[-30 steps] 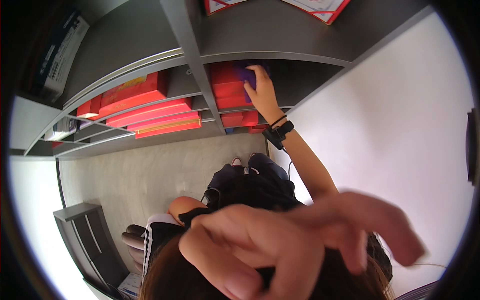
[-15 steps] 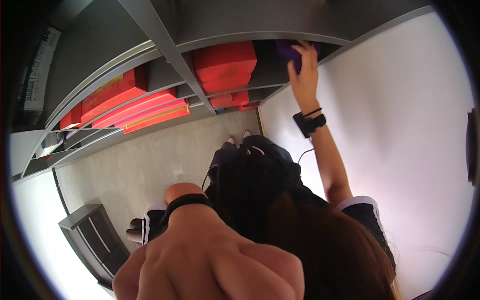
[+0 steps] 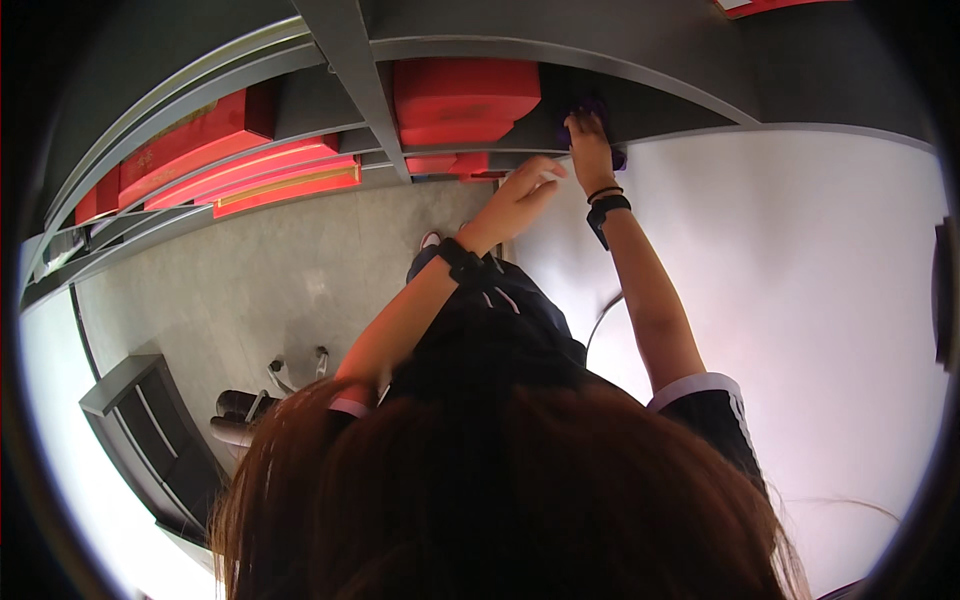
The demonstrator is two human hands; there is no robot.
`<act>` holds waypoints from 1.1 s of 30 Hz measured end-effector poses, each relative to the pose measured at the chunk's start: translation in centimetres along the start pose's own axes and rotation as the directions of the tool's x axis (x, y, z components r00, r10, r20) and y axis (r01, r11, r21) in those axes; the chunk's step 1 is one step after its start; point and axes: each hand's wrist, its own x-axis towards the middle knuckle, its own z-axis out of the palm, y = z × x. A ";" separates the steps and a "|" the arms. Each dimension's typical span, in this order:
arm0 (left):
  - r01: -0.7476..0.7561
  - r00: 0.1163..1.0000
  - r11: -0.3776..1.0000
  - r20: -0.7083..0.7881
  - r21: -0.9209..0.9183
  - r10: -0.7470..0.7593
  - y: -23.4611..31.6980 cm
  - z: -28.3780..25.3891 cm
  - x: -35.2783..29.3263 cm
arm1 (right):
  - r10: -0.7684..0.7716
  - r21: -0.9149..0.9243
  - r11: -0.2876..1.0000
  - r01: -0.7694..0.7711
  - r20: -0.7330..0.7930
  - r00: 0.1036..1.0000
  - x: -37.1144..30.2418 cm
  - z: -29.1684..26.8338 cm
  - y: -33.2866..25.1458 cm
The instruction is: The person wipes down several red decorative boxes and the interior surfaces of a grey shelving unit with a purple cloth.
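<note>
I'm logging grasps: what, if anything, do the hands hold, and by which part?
The right hand covers part of a purple item; grip and exact place cannot be told. The left hand looks empty.

Right wall point(image 3: 760, 300): shone pale, with soft, faint shading.
Left wall point(image 3: 50, 390): washed out to white glare.
Shelf point(image 3: 640, 60): stood dim, its recess nearly black.
My right hand point(image 3: 591, 155): sank into shadow, the purple cloth point(image 3: 597, 104) hard to make out.
My left hand point(image 3: 515, 203): caught light, slightly blurred at the tips.
Floor point(image 3: 210, 260): looked evenly lit.
Rim: bowed the shelf's lines, darkening to black.
</note>
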 end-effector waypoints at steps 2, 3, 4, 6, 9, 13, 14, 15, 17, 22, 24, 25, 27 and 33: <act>0.100 0.995 0.988 -0.030 0.116 -0.097 -4.5 -0.6 -1.0 | -0.013 -0.001 1.000 0.013 0.063 0.998 0.1 -0.9 -1.2; 0.084 0.996 0.977 -0.048 0.195 -0.076 -5.4 -0.4 -1.1 | -0.002 0.037 0.999 0.000 0.074 0.997 0.4 -2.4 -1.5; 0.067 0.997 0.960 -0.058 0.272 -0.053 -6.3 -0.1 -0.9 | 0.012 0.070 0.997 -0.018 0.086 0.996 0.5 -4.0 -1.7; -0.004 0.999 0.952 -0.034 0.307 0.015 -7.0 1.2 0.6 | -0.035 0.034 0.999 0.035 -0.007 0.999 0.6 -7.4 -1.9; -0.188 0.981 0.945 0.000 0.268 0.195 -5.6 3.6 3.3 | 0.072 -0.003 0.997 -0.074 -0.192 0.979 1.5 -14.3 -4.0; -0.374 0.925 0.908 0.001 0.192 0.380 0.1 7.1 7.0 | 0.022 -0.109 0.992 -0.069 -0.386 0.922 1.8 -20.2 -5.4; -0.361 0.930 0.922 -0.014 0.139 0.366 0.7 7.9 7.6 | 0.029 -0.113 0.990 -0.082 -0.406 0.913 1.8 -20.4 -5.2; -0.360 0.931 0.923 -0.019 0.137 0.366 1.0 8.6 8.0 | 0.023 -0.112 0.991 -0.073 -0.395 0.918 1.7 -20.1 -4.7; -0.391 0.910 0.919 -0.130 0.038 0.393 0.9 9.2 8.5 | 0.000 -0.124 0.991 -0.052 -0.384 0.924 1.9 -19.7 -4.0; -0.293 0.942 0.902 -0.257 -0.317 0.216 -3.4 9.9 9.6 | 0.017 -0.154 0.986 -0.059 -0.264 0.964 4.1 -15.3 -3.4; -0.093 0.981 0.755 -0.191 -0.649 -0.043 -5.7 10.2 10.1 | 0.032 -0.109 0.993 -0.051 -0.166 0.986 4.4 -11.3 -2.1; -0.040 0.988 0.676 -0.131 -0.736 -0.085 -6.6 9.6 9.7 | 0.027 -0.106 0.993 -0.044 -0.165 0.986 4.4 -9.1 -1.7; 0.061 0.983 0.556 -0.047 -0.829 -0.177 -8.4 8.1 8.4 | 0.053 -0.006 0.999 -0.053 0.083 0.995 3.5 -4.4 -1.5; 0.256 0.908 0.426 0.064 -0.868 -0.414 -8.9 8.3 4.9 | 0.053 0.064 0.996 -0.066 0.185 0.981 -0.4 -3.0 -2.5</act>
